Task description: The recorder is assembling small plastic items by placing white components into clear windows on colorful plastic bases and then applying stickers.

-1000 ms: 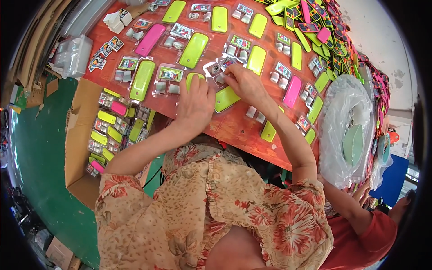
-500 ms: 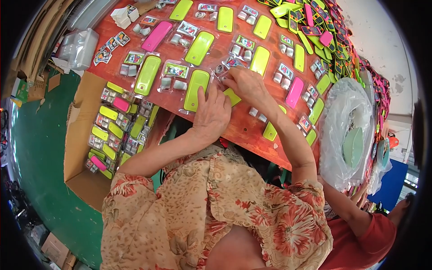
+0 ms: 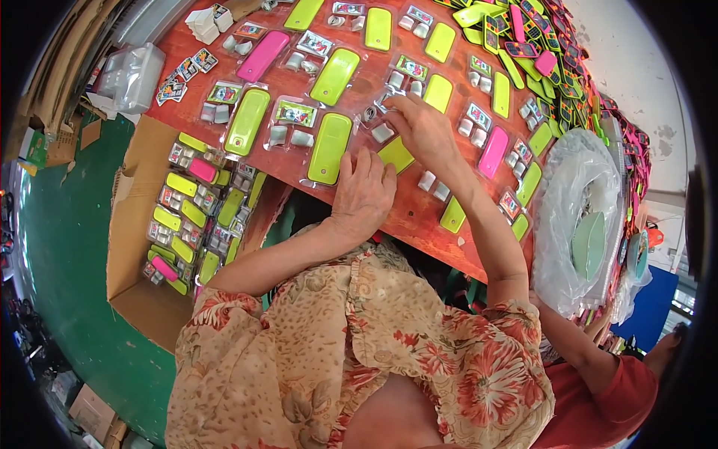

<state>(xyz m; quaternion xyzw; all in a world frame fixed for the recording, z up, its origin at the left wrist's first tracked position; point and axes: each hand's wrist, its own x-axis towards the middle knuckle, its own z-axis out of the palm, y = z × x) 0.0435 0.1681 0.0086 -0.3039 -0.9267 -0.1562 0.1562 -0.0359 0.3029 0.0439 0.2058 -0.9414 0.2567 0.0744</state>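
Observation:
My right hand (image 3: 425, 133) bends over a clear blister tray on the red table, thumb and fingertips drawn together beside its small printed card (image 3: 384, 102). What they pinch, if anything, cannot be made out. In the same tray lie a small white roll (image 3: 382, 132) and a lime-green toy phone (image 3: 397, 154), partly covered by my hands. My left hand (image 3: 364, 193) rests at the table's near edge, fingers extended and thumb apart, close to that tray's lower side. Left of it lies another filled tray with a lime-green phone (image 3: 330, 148), white rolls and a card (image 3: 295, 114).
Filled trays with lime and pink phones cover the red table (image 3: 407, 215). A cardboard box (image 3: 138, 217) of packed trays stands at left. Loose toy phones (image 3: 550, 71) are heaped at far right, near a plastic bag (image 3: 572, 217). A person in a red top (image 3: 609, 400) sits at right.
My left hand has moved right, off the lime-green phone in the left tray. My right hand has shifted slightly right and farther up, uncovering the white roll.

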